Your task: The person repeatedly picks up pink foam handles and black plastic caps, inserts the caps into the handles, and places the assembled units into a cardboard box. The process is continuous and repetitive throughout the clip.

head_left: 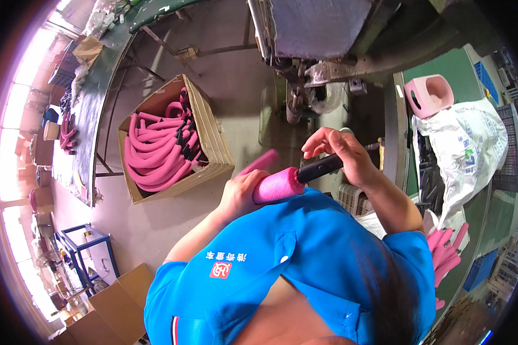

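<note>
My left hand (241,194) is wrapped round a pink foam sleeve (279,186) in front of my chest. A black tube (320,168) sticks out of the sleeve's right end, slanting up to the right. Beside that tube's far end is my right hand (346,154), its fingers bent but apart; the palm seems to touch the tube, though the contact is partly hidden. Another pink foam length (260,163) shows just beyond my left hand; I cannot tell whether it belongs to the same piece.
Ahead stands a metal machine (322,72). At the left, a cardboard box (216,135) holds many curved pink foam tubes (155,152). On the right-hand green bench lie a pink plastic part (429,96), a white sack (463,149) and black pieces. A blue frame (86,247) stands lower left.
</note>
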Motion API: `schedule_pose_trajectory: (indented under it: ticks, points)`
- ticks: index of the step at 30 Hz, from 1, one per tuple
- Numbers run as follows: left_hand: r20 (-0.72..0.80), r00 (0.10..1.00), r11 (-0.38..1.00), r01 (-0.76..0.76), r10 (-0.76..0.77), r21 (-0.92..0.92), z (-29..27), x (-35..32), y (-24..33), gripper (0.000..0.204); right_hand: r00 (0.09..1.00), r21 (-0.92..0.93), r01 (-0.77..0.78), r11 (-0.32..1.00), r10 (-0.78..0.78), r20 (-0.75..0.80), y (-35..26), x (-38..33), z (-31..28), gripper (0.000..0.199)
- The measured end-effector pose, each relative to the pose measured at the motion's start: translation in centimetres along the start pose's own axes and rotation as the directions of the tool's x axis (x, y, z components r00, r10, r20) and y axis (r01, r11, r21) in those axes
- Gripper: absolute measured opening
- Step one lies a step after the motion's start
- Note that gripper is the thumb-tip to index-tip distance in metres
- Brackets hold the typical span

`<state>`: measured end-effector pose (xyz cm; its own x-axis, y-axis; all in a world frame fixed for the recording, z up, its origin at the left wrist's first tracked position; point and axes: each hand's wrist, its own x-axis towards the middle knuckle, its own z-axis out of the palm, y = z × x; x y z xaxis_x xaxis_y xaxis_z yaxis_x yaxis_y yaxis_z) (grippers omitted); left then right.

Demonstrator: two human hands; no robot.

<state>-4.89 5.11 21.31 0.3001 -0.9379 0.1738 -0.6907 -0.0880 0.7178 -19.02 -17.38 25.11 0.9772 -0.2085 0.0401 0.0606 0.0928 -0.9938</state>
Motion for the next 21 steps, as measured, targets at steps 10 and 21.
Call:
schedule_pose_trajectory:
  ticks: [10,21]
  points:
    - [0.293,0.917,0.938,-0.32,0.27,0.135,-1.7,3.1,1.8,0.024,0.991,0.046,0.121,0.992,-0.123,0.051,0.3,-5.7,4.4,0.043]
    - [0.06,0.987,0.983,-0.143,0.15,-0.119,1.3,4.5,1.9,0.028,0.934,0.412,0.029,0.911,0.122,-0.336,2.9,-5.0,5.3,0.052]
